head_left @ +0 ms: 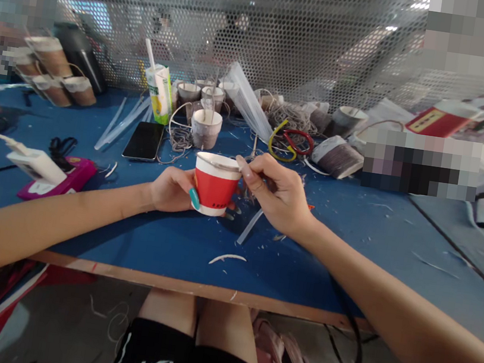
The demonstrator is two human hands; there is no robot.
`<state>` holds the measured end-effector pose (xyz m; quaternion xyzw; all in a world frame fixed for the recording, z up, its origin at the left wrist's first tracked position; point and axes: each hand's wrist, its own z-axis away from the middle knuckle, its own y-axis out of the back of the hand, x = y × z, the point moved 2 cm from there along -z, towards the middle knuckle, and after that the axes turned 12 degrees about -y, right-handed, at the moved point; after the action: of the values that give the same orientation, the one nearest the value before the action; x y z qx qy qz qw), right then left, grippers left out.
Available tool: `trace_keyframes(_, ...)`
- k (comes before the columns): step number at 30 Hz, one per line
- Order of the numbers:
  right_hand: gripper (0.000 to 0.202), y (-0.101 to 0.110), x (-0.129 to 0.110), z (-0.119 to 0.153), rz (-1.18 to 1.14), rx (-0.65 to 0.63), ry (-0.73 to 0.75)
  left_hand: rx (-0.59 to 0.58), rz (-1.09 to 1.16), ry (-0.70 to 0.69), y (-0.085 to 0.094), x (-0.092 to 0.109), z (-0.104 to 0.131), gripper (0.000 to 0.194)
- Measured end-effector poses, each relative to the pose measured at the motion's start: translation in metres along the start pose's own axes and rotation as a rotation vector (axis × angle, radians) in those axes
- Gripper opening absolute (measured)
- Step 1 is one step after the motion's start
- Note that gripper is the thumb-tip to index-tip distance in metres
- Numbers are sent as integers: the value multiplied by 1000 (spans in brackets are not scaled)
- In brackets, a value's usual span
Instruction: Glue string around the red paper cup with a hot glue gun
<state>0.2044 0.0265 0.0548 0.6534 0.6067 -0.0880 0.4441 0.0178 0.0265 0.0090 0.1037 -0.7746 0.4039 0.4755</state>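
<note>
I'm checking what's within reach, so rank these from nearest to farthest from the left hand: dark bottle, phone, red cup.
1. Red cup: held in the left hand.
2. Phone: beyond the hand, slightly left.
3. Dark bottle: far back left, by the mesh.

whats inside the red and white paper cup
Only a thin strip of pale inner wall shows at the rim of the paper cup; the near side hides the bottom, so contents can't be told.
</note>
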Motion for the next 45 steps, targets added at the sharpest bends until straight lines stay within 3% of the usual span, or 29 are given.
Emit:
trace_keyframes(8, 35, 0, -2, 0, -15, 6, 60, 18, -11, -34, 1, -2, 4, 50)
trace_keyframes(17, 28, 0, 2, 2, 31, 11, 97, -15, -132, -20, 0, -4, 2, 55)
trace_keyframes(29, 33, 0, 3, 0, 9, 3, 53, -12, -79, -28, -2, -3, 2, 48)
trace_keyframes(38, 34, 2, 0, 0, -10, 41, 45, 83, -92, -22, -4, -2, 2, 48)
trace_keyframes(45, 30, 4, -3, 3, -4, 107, 121, 163, -104, -18, 0, -4, 2, 45)
